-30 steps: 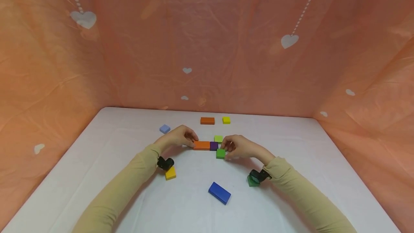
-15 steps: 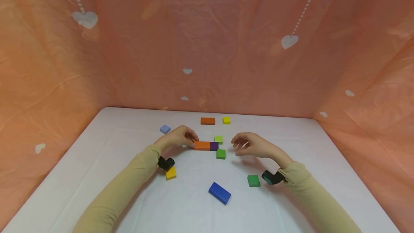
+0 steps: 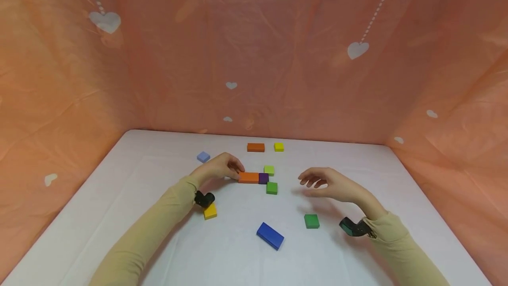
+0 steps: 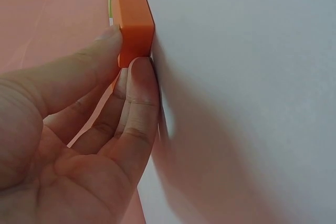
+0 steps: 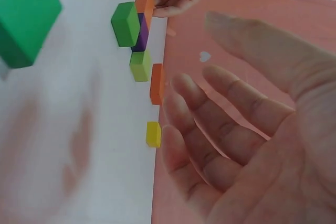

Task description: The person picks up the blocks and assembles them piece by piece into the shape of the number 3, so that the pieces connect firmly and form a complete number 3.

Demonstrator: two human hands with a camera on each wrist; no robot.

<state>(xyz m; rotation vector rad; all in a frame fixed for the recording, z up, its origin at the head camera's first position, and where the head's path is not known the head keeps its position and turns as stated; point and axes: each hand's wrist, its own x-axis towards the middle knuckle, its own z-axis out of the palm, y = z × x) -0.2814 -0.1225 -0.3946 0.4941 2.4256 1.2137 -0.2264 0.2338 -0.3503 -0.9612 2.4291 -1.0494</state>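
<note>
Orange block [image 3: 248, 178] lies flat near the middle of the white table [image 3: 230, 250], its long side running left to right. From where I stand, the left hand [image 3: 218, 167] has it by its left end: the left wrist view shows the thumb on one edge and a fingertip against the end face, a light pinch. Against the block's other end sits a small purple block [image 3: 263, 178], the two touching in one straight row. Just beyond the purple one is a lime block [image 3: 269, 171], and just on the person's side of it a bright green block [image 3: 271, 188]; whether these two actually touch it, I can't tell.

The right hand [image 3: 335, 185] hangs above the table to the right of that cluster, well apart from it, thumb held away from the loosely bent, slightly spread fingers, palm bare, its shadow falling on the cloth below. Nearer the person than that hand lies a darker green block [image 3: 311, 221], and to its left a long blue block [image 3: 270, 235] set at a slant. A golden block [image 3: 210, 211] is partly covered by the black wrist camera [image 3: 204, 199] on the left arm.

Toward the far edge I see a rust-orange block [image 3: 255, 147], a yellow block [image 3: 279, 147] to its right, and a pale blue block [image 3: 203, 156] off to the left, beyond the left wrist. Behind everything hangs a peach-orange curtain [image 3: 254, 56] printed with white hearts [image 3: 106, 22].
</note>
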